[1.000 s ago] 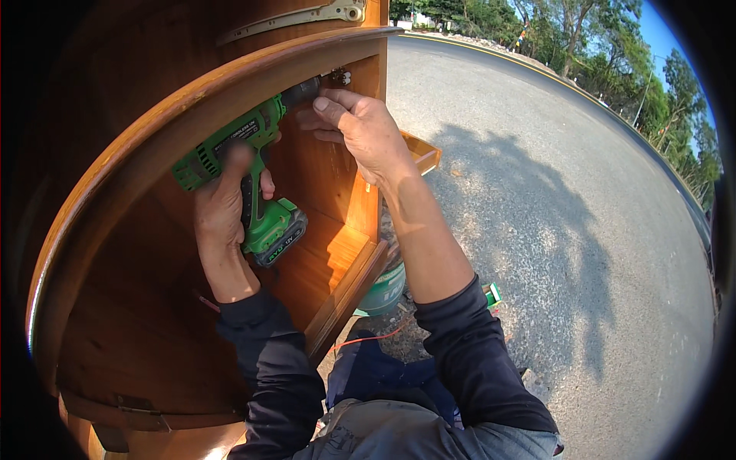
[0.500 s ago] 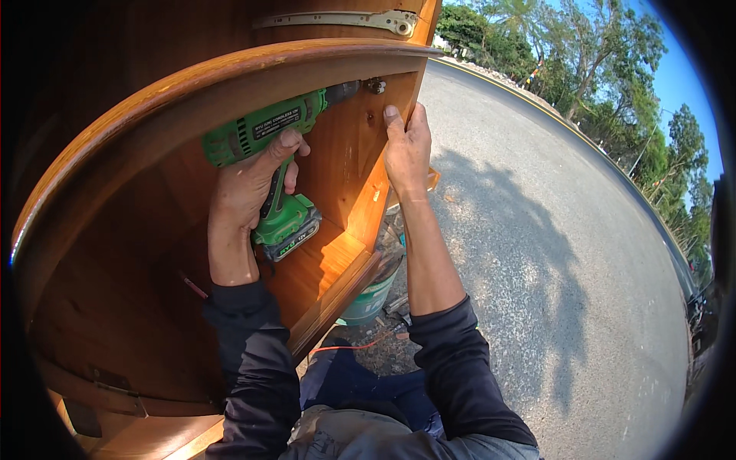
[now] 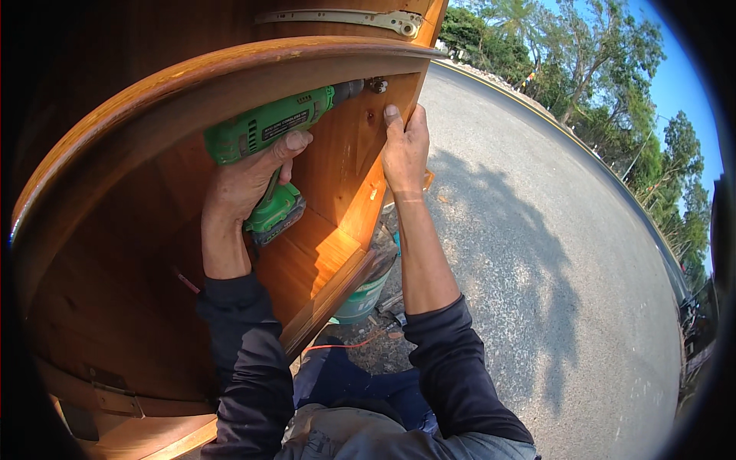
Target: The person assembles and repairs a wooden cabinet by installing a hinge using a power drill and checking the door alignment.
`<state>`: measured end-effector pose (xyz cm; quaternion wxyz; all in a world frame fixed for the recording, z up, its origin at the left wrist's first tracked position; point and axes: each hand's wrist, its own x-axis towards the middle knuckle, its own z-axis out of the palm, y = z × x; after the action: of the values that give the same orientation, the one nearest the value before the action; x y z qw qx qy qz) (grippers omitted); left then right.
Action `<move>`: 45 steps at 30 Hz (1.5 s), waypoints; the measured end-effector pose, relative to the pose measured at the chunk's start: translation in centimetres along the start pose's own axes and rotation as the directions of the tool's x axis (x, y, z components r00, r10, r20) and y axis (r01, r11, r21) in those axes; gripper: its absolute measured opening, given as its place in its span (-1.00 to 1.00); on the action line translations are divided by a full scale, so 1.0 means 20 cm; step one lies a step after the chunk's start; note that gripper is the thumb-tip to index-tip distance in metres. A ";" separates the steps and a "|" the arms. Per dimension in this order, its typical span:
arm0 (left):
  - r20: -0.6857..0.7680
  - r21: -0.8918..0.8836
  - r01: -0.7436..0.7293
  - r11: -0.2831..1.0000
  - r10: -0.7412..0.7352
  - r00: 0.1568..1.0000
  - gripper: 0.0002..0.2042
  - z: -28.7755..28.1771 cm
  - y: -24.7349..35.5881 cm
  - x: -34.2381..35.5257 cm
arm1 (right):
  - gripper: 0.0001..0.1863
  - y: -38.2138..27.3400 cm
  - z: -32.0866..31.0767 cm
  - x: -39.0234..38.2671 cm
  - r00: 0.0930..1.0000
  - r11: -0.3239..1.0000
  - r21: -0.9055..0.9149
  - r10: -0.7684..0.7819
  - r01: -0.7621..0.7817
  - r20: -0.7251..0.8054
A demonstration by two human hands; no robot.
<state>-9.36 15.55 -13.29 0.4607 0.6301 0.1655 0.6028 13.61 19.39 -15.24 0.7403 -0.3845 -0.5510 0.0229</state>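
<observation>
My left hand is wrapped round the grip of a green cordless drill inside a brown wooden cabinet. The drill's dark chuck points right, its front end at a small metal fitting on the cabinet's side panel; whether a bit sits in the fitting is too small to tell. Lower down, the drill's battery hangs below my wrist. My right hand clasps the front edge of that side panel, thumb on the inner face and the other fingers mostly hidden behind it.
A curved wooden rim arches over the drill. Above it runs a metal drawer slide. Below the panel stands a teal bucket, near an orange cord. To the right lie a paved road and trees.
The drill has rolled a little in my left hand's grip, its battery end swinging left and up. The chuck stays at the fitting. My right hand keeps its place on the panel edge.
</observation>
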 end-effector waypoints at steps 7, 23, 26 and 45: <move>0.016 0.022 -0.042 0.999 0.042 0.999 -0.70 -0.04 -0.04 0.01 | -0.74 -0.03 0.00 -0.02 1.000 0.999 -0.036 -0.006 0.006 -0.005; -0.249 -0.121 -0.060 0.991 0.028 0.968 -0.70 -0.05 -0.03 -0.16 | -0.29 -0.10 -0.06 -0.25 0.833 0.700 -0.518 -0.552 0.492 0.045; -0.407 0.456 0.196 0.868 0.008 0.913 -0.54 -0.06 -0.02 -0.26 | -0.28 -0.05 -0.09 -0.30 0.811 0.698 -0.496 -0.585 0.516 0.019; -0.304 0.949 0.280 -0.147 -0.171 0.937 -0.27 0.05 -0.56 -0.47 | -0.52 0.07 -0.11 -0.26 0.987 0.989 -0.086 0.127 -0.119 0.094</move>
<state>-6.74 13.79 -27.64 -0.0661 0.6995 0.6785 0.2146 13.92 16.85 -20.54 0.6931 -0.4458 -0.5626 0.0656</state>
